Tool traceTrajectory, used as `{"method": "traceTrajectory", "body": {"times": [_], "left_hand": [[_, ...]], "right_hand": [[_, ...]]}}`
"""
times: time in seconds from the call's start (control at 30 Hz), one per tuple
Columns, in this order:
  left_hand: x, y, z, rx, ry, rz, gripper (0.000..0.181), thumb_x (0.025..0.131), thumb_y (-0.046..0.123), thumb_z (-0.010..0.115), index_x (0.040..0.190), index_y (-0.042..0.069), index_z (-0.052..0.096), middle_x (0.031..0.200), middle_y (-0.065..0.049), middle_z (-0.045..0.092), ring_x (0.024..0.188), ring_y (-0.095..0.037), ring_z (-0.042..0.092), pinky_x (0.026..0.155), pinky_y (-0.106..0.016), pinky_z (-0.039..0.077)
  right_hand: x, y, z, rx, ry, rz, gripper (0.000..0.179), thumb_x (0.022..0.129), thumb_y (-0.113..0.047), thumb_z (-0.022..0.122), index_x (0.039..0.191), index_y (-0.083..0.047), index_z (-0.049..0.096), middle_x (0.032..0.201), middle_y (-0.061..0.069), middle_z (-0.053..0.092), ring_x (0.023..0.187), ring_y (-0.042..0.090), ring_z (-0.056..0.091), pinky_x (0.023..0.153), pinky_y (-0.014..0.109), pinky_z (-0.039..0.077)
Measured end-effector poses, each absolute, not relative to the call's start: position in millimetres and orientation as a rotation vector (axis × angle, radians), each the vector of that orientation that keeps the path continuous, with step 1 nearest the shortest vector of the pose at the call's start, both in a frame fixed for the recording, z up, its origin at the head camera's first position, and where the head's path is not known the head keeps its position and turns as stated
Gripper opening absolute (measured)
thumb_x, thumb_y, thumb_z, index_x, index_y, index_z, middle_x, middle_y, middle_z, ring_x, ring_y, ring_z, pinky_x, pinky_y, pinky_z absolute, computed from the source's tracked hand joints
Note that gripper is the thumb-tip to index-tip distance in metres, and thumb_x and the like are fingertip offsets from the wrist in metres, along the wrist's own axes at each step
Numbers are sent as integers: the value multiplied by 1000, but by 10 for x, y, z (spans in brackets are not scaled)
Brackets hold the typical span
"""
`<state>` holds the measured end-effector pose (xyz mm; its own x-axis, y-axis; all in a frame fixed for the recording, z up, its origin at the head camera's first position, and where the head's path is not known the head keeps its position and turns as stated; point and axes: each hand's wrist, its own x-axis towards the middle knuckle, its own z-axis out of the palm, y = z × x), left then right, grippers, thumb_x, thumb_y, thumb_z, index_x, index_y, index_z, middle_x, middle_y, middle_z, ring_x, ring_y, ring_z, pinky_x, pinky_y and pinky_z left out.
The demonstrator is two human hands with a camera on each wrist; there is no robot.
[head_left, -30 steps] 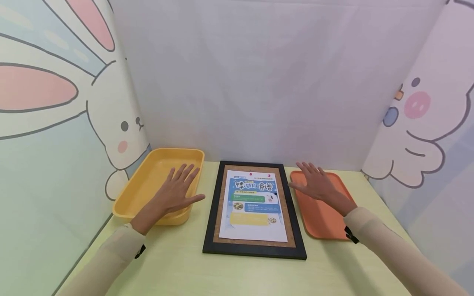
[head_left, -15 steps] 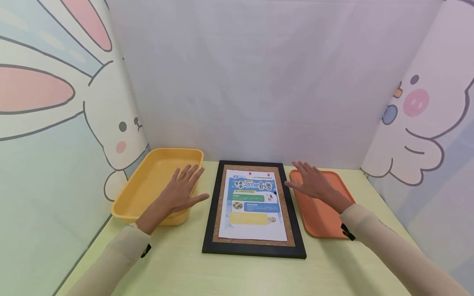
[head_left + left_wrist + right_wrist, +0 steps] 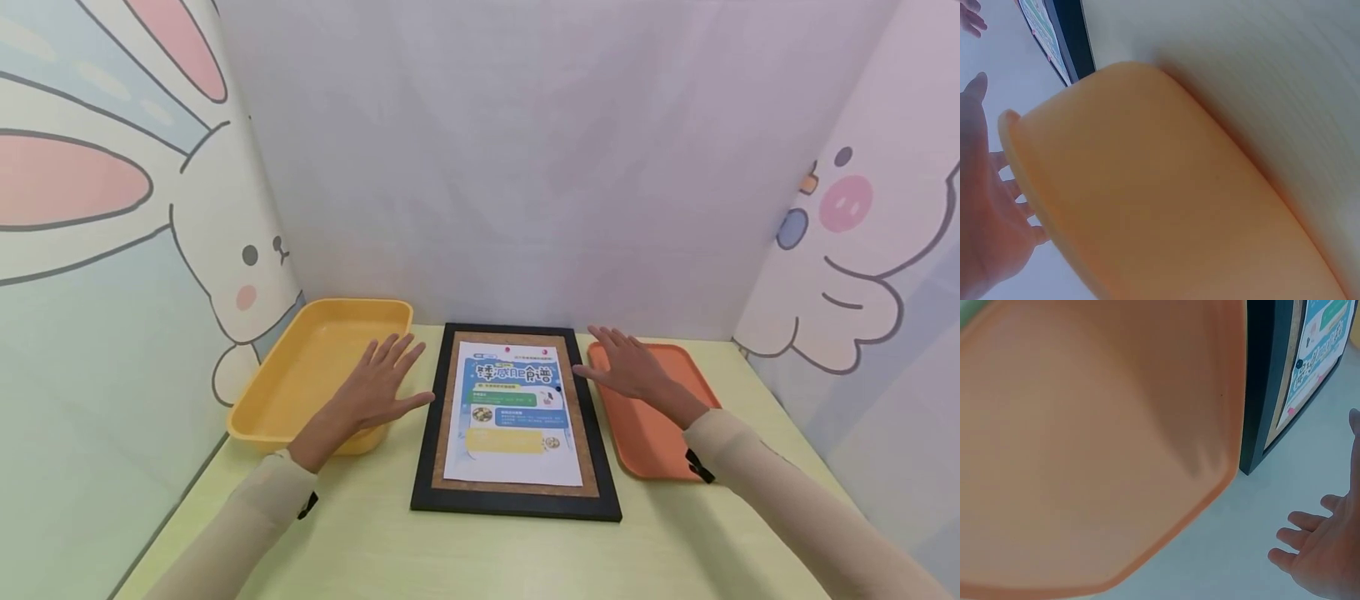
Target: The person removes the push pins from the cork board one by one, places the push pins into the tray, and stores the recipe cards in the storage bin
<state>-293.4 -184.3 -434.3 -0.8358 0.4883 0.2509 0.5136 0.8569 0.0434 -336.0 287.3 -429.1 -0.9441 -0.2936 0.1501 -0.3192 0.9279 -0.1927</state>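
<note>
Between my two hands a black-framed cork board (image 3: 516, 507) lies on the table, with a printed poster (image 3: 513, 467) on it. A pink pushpin (image 3: 507, 350) shows at the poster's top, and a small dark pin (image 3: 558, 389) near its right edge. My left hand (image 3: 375, 390), fingers spread and straight, hovers by the right side of a yellow bin (image 3: 300, 367) and holds nothing. Fingers extended, my right hand (image 3: 630, 368) hangs above an orange tray (image 3: 652, 442), also holding nothing. The right wrist view shows a shadow on the tray.
The pale table (image 3: 480, 558) runs up to a white cloth backdrop (image 3: 510, 167). Cartoon-printed panels stand at the left (image 3: 112, 333) and right (image 3: 862, 350). The bin sits close to the left panel.
My left hand has drifted right, from over the bin toward the board. The right hand has shifted slightly left. Board, bin and tray stay in place.
</note>
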Motion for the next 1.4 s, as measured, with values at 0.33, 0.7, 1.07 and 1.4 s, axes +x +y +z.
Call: {"method": "traceTrajectory", "body": {"times": [0.33,0.7,1.07,1.4], "left_hand": [[-2923,-1709,-4351,-784,-2817,-179,93,95,74,51,164,14,32,171,-14,24,158,-38,16,126,-59,10],[-2928,-1558,-4417,-816,-2798,-209,91,95,68,59,163,13,34,170,-13,26,157,-38,21,126,-56,12],[-2930,-1456,-4464,-841,-2859,-213,95,96,73,52,166,14,28,170,-15,25,158,-37,17,127,-54,12],[-2929,-1378,-4511,-851,-2888,-239,92,97,67,56,165,11,29,170,-13,27,158,-36,20,127,-52,13]], "right_hand": [[-3372,2756,-4321,499,-2962,305,94,96,-58,67,162,-2,31,161,30,36,147,50,34,121,65,22],[-3414,2667,-4364,466,-2978,304,94,96,-58,68,161,-1,31,159,30,40,145,49,39,121,64,24],[-3439,2572,-4397,460,-3006,451,93,96,-57,68,163,-5,29,163,29,31,148,51,32,115,70,30],[-3519,2501,-4460,464,-3034,490,94,95,-57,69,164,-7,28,164,31,28,146,52,36,109,69,38]]}}
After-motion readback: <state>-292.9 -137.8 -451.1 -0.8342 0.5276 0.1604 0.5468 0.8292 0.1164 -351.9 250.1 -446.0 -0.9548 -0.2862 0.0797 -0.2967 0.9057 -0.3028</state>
